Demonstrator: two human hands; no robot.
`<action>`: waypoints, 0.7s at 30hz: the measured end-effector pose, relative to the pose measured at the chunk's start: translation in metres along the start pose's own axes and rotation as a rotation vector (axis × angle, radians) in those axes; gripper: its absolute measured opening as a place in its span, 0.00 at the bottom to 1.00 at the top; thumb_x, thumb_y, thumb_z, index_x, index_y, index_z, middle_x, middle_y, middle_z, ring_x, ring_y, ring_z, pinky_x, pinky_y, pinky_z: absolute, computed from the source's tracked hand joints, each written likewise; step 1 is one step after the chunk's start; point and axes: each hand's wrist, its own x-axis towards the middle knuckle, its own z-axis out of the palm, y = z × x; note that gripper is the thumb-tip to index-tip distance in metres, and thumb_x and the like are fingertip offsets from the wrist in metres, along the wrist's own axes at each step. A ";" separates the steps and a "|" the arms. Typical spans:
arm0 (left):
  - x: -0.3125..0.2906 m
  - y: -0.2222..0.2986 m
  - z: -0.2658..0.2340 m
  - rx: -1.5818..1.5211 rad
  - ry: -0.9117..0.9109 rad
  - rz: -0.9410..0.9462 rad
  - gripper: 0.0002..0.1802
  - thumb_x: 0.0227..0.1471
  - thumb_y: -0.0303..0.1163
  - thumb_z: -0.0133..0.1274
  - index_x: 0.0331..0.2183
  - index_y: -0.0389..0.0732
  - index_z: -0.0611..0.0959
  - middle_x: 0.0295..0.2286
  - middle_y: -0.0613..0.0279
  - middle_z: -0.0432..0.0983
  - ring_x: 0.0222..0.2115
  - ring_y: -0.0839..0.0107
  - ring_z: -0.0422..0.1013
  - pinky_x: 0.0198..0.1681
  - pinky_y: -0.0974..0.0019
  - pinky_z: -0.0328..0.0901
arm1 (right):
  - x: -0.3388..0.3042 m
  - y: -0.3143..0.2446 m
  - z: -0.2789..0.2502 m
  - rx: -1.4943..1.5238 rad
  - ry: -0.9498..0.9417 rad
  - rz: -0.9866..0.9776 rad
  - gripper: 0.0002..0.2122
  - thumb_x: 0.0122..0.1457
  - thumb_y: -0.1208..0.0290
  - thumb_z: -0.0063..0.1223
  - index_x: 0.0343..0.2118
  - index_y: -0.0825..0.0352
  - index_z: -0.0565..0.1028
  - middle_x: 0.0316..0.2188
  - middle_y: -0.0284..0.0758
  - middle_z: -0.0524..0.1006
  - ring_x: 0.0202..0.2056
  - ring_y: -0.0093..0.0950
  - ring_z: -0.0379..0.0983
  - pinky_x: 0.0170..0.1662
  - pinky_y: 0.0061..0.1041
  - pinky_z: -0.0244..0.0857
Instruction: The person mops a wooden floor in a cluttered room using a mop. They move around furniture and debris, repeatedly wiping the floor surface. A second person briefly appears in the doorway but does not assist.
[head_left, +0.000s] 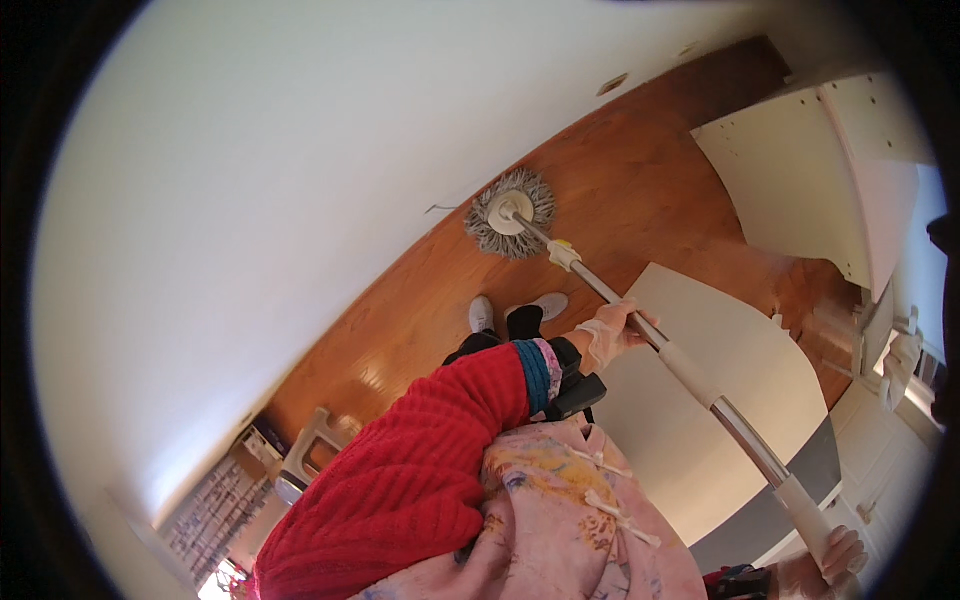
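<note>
Starting right up close, with the red ribbed sleeve (400, 470) stretched across the lower middle and gathered into a blue cuff (538, 378). Dressed beside it in a pink patterned smock (560, 490), with white ties hanging loose. Spotting a chunky black band (577, 398) at the left wrist.

Over to the lower right corner, and gripping the mop (692, 372) near its upper end with the right hand (840, 560), with fingers curled round the pale grip (803, 510). Hard to make out the thumb there, so close to the dim rim. Holding the same pole farther down with the left hand (618, 324), wrapped round the metal, with thin see-through plastic bunched at the wrist.

Crossing in front of a broad white surface (650, 420) with a rounded edge; impossible to tell whether touching it. Standing in white shoes (482, 314), below dark trousers (472, 347), to the left of the pole.

Slanting on past a cream collar (563, 254) and down to the mop head (512, 212): round, white in the centre, with grey strands fanned out on the reddish wood floor (640, 180), right by the foot of the white wall (300, 180). Spotting a thin wire (441, 208) just beside the strands.

Farther off, picking out a pale chair (312, 445) at lower left, then a pale panel (790, 170) dotted with small holes at upper right.
</note>
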 end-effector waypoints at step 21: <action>-0.079 0.022 -0.085 -0.364 0.002 -0.016 0.09 0.53 0.28 0.44 0.35 0.33 0.68 0.31 0.49 0.75 0.35 0.57 0.73 0.43 0.55 0.70 | -0.001 0.010 0.028 -0.023 0.081 0.061 0.07 0.48 0.72 0.48 0.19 0.59 0.63 0.14 0.25 0.58 0.18 0.18 0.55 0.29 0.23 0.54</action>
